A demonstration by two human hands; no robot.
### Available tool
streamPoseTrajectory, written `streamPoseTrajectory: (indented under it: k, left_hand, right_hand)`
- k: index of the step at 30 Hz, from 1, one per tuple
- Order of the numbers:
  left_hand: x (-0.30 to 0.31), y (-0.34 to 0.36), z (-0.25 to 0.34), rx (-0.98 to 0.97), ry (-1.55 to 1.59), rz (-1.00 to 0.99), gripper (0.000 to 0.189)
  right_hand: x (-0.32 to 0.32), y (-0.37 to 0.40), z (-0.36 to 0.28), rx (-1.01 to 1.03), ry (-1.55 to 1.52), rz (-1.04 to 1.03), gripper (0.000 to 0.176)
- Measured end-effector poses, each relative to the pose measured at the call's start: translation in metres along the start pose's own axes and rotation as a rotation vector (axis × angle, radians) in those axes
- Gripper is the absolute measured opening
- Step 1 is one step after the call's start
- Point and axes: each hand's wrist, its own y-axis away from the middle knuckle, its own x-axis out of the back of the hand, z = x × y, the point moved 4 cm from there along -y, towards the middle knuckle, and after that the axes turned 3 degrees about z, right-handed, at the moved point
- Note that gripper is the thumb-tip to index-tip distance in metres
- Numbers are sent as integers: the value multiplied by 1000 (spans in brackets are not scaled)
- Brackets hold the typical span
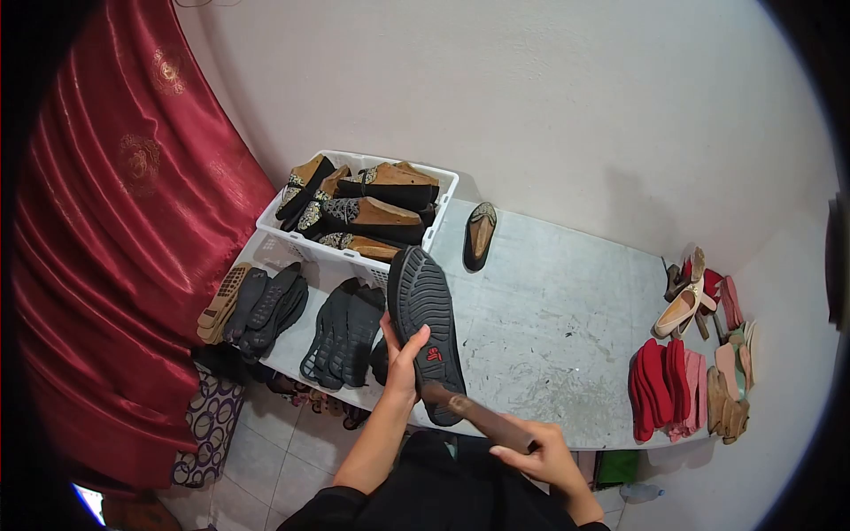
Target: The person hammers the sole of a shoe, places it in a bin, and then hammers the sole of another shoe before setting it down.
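My left hand (pixel 403 363) is closed around the side of a black shoe (pixel 423 301), its ridged sole turned up toward me with a small red mark near the middle. In my right hand (pixel 544 456) is the wooden handle of a hammer (pixel 487 423). The hammer's blurred head overlaps the heel part of the sole in this view. Just behind the shoe stands a white plastic basket (pixel 445 190) full of black shoes with patterned toes and wooden lasts inside. To the left of my left hand, a group of black soles (pixel 345 332) lies on the table.
The worn white table (pixel 540 310) backs onto the wall. A single black shoe (pixel 481 237) lies right of the basket. Grey soles (pixel 266 305) and tan soles (pixel 223 305) are at left, beside a red curtain (pixel 115 248). Red soles (pixel 660 385) and a cream shoe (pixel 680 311) sit at right.
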Motion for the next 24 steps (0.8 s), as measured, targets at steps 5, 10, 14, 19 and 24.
streamPoseTrajectory:
  k: [5,10,14,19,24]
  left_hand:
    - [12,-5,4,-5,43,38,57]
    - [38,-19,-6,96,119,53,54]
    - [25,-12,7,52,86,46,53]
    - [29,-11,-1,141,126,2,48]
    - [28,-10,-5,184,108,22,43]
  right_hand:
    - [26,19,42,-389,-392,107,36]
    - [42,-2,108,-388,-284,399,29]
    - [45,-15,170,-376,103,565,28]
    - [25,-6,197,-306,675,597,30]
    - [1,1,222,-233,807,517,35]
